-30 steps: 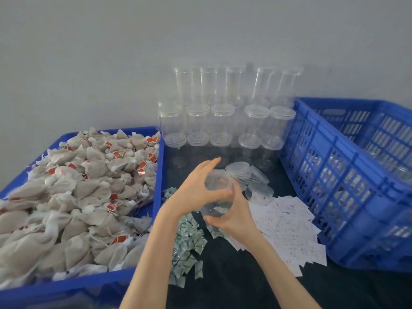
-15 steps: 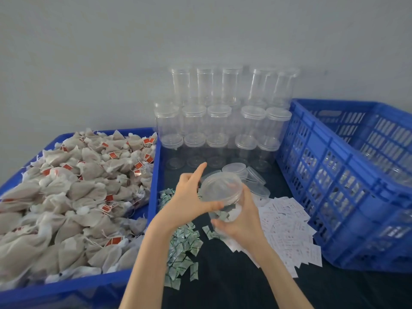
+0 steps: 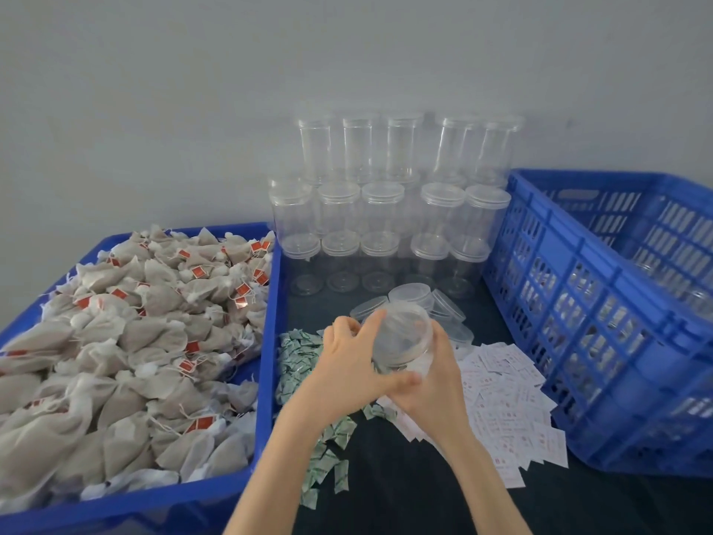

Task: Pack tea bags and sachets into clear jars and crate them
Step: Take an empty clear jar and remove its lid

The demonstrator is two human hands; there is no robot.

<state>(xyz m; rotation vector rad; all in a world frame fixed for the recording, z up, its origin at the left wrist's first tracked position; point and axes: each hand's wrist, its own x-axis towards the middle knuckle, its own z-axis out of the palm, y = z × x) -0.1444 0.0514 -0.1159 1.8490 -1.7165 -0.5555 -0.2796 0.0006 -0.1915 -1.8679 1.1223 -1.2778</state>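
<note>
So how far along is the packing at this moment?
Done: some jars show through the right crate. In hand: both hands, left hand and right hand, hold one clear jar. Left: the heaped tea bags and stacked empty jars.

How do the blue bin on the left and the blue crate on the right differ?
The left bin has solid walls; the right crate has slotted, lattice walls. The left bin is heaped with tea bags; the right crate shows only a few clear jars through its slots. The crate's walls stand taller. Both are blue plastic on the dark table.
</note>
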